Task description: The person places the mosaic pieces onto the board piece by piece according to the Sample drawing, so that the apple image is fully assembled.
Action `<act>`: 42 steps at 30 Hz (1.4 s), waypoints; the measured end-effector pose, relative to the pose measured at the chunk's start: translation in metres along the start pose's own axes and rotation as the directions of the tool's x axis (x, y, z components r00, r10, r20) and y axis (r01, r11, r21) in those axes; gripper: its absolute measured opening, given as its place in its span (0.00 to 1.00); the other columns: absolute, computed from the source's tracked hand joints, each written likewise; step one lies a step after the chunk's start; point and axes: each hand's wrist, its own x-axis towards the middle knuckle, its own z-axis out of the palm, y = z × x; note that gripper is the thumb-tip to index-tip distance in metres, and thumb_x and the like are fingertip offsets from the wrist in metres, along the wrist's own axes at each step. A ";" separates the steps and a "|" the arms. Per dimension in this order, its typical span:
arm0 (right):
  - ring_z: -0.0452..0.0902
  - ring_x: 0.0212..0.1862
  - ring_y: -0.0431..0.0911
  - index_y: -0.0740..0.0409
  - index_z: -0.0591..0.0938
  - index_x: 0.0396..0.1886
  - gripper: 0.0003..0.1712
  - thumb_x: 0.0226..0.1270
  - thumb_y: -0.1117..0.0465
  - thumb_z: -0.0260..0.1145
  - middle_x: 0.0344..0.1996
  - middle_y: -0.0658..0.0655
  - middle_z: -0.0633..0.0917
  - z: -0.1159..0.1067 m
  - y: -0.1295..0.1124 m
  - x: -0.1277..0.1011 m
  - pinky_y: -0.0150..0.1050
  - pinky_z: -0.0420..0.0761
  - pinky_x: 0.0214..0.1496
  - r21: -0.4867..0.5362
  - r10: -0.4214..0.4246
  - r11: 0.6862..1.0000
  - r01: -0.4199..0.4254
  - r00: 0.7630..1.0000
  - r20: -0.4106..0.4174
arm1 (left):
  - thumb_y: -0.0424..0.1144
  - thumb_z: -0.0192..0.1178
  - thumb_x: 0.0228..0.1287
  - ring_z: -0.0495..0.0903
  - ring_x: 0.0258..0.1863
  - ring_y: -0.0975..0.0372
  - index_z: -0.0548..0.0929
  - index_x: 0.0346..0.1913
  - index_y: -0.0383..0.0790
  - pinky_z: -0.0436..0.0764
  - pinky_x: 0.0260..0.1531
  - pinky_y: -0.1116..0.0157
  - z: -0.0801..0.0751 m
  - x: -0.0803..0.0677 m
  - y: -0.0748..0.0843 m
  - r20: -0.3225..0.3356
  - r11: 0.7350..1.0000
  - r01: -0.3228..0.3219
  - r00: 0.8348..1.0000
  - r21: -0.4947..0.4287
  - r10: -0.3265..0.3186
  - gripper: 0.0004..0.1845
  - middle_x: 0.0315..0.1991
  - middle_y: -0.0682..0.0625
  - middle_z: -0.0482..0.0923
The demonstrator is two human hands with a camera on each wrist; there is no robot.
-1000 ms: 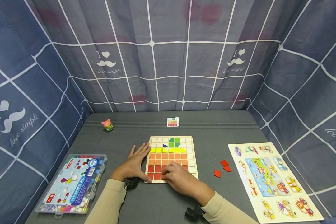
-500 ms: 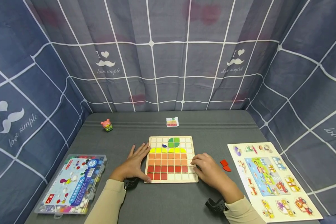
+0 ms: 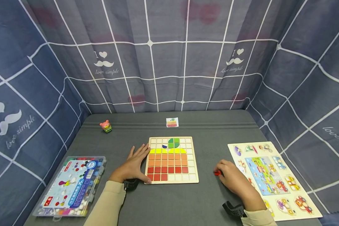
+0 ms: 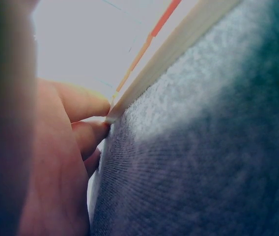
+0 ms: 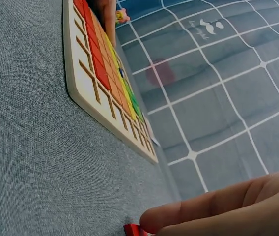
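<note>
One flat red tile (image 3: 217, 172) under right hand (image 3: 233, 178); left hand (image 3: 133, 165) steadies wooden grid board (image 3: 194, 163).

The grid board (image 3: 171, 160) at frame centre is pale, smooth wood holding matt painted tiles, the table cover (image 3: 209, 135) beneath it is coarse grey woven cloth, the bead box (image 3: 70, 185) at lower left is clear glossy plastic, and the backdrop (image 3: 169, 62) is soft checked fabric.

You read "I", a heart, a moustache and "love simple" on the curtain (image 3: 169, 62) at 11, 1, 9 and 3 o'clock.
</note>
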 end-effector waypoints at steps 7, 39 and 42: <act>0.79 0.37 0.42 0.55 0.87 0.33 0.18 0.45 0.78 0.79 0.34 0.48 0.83 0.015 -0.013 0.016 0.44 0.83 0.39 0.009 -0.089 0.996 0.090 0.991 -0.101 | 0.78 0.81 0.26 0.40 0.83 0.50 0.54 0.85 0.39 0.27 0.75 0.39 0.001 0.000 -0.003 0.008 1.000 -0.011 1.000 -0.005 0.011 0.84 0.85 0.44 0.47; 0.77 0.39 0.43 0.55 0.91 0.32 0.06 0.61 0.70 0.77 0.37 0.48 0.83 0.077 -0.096 0.066 0.37 0.81 0.43 0.049 -0.453 0.888 0.457 0.888 -0.074 | 0.78 0.81 0.25 0.40 0.83 0.49 0.55 0.85 0.39 0.27 0.75 0.39 -0.001 0.000 0.000 0.004 1.000 0.008 1.000 0.006 -0.008 0.83 0.85 0.44 0.48; 0.78 0.39 0.44 0.56 0.90 0.32 0.07 0.58 0.71 0.78 0.36 0.49 0.82 0.067 -0.086 0.061 0.40 0.82 0.44 0.058 -0.396 0.913 0.404 0.911 -0.111 | 0.78 0.81 0.26 0.40 0.83 0.49 0.55 0.85 0.39 0.27 0.75 0.39 -0.001 -0.001 0.001 0.006 1.000 0.009 1.000 -0.003 -0.009 0.83 0.85 0.45 0.48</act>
